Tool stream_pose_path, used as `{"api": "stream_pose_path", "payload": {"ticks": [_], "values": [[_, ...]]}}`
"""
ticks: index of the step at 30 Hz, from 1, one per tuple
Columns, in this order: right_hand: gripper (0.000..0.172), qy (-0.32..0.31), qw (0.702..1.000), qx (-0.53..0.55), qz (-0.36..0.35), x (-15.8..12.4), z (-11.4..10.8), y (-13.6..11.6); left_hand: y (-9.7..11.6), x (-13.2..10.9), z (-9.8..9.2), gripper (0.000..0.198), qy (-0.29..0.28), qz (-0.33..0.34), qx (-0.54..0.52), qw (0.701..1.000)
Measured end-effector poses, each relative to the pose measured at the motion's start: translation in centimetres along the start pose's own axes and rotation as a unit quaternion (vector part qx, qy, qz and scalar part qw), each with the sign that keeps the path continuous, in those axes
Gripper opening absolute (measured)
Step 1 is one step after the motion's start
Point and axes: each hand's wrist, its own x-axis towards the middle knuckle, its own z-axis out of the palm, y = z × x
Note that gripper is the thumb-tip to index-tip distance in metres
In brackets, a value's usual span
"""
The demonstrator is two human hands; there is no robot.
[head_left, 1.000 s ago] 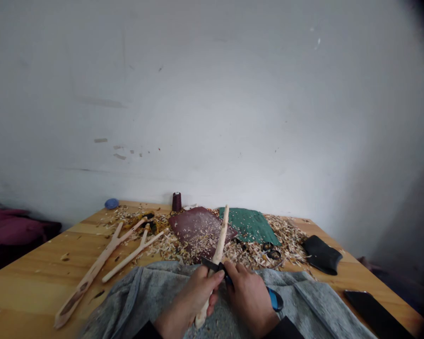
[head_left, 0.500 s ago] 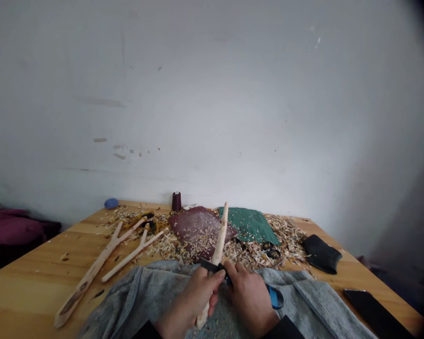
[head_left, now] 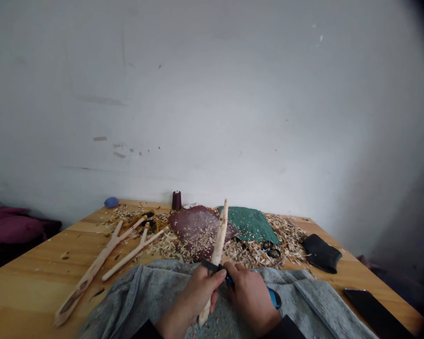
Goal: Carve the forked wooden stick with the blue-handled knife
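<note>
The left hand [head_left: 196, 296] is closed around the lower part of a pale stick [head_left: 219, 235], thumb close to the blade. The right hand [head_left: 250, 296] is clenched on a knife [head_left: 209, 266] with a blue handle, its dark blade set across the stick. Both hands are over the grey cloth [head_left: 134, 296], and the stick slants up past the cloth's far edge. Beyond that edge lie wood shavings [head_left: 286, 240], a maroon sheet [head_left: 194, 223] and a green sheet [head_left: 250, 223]. Left of the cloth lie two forked sticks [head_left: 102, 261]; right of it, a black pouch [head_left: 321, 254] and a phone [head_left: 374, 310].
</note>
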Motion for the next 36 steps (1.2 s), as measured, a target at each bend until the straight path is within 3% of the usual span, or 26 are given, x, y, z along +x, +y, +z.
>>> {"api": "stream_pose_path", "payload": {"ticks": [13,19,27,36], "values": [[0.040,0.015,0.998,-0.047,0.024,-0.3,-0.5,-0.9,1.0,-0.9,0.4,0.056,-0.001,0.016,0.045,0.999],[0.045,0.026,0.997,-0.049,0.046,-0.3,-0.3,-0.7,0.5,-0.8,0.5,0.052,0.046,0.016,0.109,0.993],[0.035,0.009,1.000,0.009,0.017,0.1,-0.2,-0.2,0.0,-0.1,0.3,0.052,0.046,0.051,0.114,0.991],[0.036,0.001,0.999,-0.027,0.047,-0.3,-0.5,-1.0,-0.4,0.2,0.3,0.047,0.062,0.059,0.109,0.990]]}}
